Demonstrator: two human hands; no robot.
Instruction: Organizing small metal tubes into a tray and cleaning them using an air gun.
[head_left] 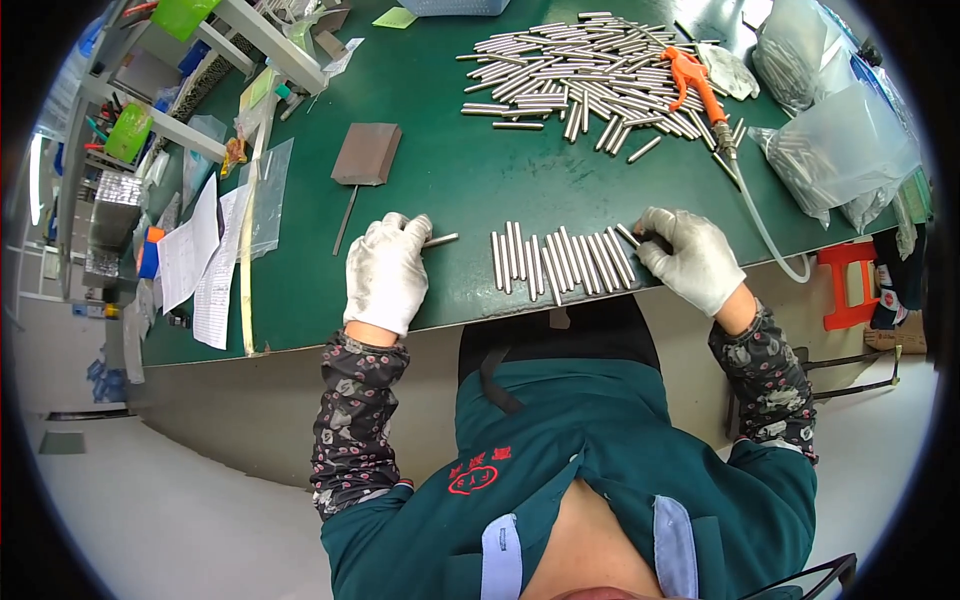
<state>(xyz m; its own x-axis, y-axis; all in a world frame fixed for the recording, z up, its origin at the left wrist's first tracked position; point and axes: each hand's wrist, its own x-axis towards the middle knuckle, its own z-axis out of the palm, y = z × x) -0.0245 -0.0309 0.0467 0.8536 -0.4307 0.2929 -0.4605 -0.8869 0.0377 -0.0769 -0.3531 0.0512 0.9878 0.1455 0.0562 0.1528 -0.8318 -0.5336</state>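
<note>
Pins are being sorted: one pin [440, 240] is pinched in the left hand [386, 272]; the row [562, 260] on the table [440, 170] is touched by the curled right hand [692, 258]. Next, careful alignment is needed.

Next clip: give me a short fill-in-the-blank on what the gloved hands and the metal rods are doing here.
1. The left hand holds a single metal ____.
2. The right hand touches the ____ end of the row of rods.
3. The air blow gun lying on the loose pile of rods is ____ in colour.
4. The table top is ____.

Missing words: rod; right; orange; green
</note>
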